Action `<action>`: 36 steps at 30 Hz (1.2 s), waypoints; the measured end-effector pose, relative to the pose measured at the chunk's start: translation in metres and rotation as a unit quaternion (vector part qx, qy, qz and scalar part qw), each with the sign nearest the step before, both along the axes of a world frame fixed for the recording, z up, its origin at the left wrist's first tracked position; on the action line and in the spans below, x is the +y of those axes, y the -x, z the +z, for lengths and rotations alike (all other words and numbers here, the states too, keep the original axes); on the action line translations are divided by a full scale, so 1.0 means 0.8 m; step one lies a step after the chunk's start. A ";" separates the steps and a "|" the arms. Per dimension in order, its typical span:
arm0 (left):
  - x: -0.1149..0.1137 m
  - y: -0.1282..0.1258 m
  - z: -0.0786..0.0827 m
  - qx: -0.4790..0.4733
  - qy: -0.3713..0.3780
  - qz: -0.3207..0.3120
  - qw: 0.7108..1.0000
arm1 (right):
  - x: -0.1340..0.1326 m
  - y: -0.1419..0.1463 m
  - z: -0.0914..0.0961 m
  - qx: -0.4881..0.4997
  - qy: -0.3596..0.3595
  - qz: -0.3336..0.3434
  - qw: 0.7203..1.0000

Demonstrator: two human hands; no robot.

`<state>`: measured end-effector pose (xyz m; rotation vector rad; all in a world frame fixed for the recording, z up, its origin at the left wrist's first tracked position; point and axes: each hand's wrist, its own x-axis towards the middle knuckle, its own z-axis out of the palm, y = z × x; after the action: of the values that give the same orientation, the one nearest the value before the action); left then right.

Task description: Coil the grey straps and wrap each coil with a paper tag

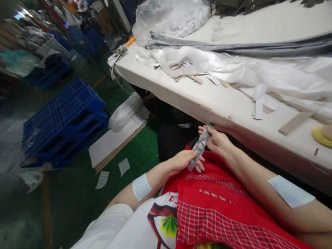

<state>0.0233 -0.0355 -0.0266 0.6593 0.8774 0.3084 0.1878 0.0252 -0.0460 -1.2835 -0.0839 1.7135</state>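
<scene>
Both hands meet in front of my lap, below the table edge, over a red checked apron (215,207). My left hand (183,160) is closed on the lower end of a small crumpled grey plastic bag (199,147). My right hand (216,140) pinches the bag's upper end with its fingers curled. The bag stretches slanted between the two hands. What is inside it cannot be made out. A white patch sits on each forearm.
A long white worktable (197,100) runs on the right with white fabric (233,69), grey cloth (233,48), card strips and a clear plastic sheet (168,17). Stacked blue pallets (62,121) stand left on the green floor, beside cardboard (114,141) and paper scraps.
</scene>
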 end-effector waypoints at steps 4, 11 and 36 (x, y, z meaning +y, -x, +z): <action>0.012 -0.011 -0.002 0.007 -0.013 0.000 1.000 | -0.010 0.002 -0.006 -0.023 -0.014 -0.008 1.000; 0.020 -0.042 -0.006 0.040 0.025 0.016 0.999 | -0.023 -0.005 -0.001 -0.065 -0.050 0.043 0.996; 0.045 -0.016 0.037 0.081 0.058 -0.123 0.987 | -0.024 -0.121 -0.031 -0.569 -0.390 0.353 0.632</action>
<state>0.0364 0.0003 0.0033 0.6819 0.9506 -0.0192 0.2846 0.0058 -0.0708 -1.4595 -2.0629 0.8212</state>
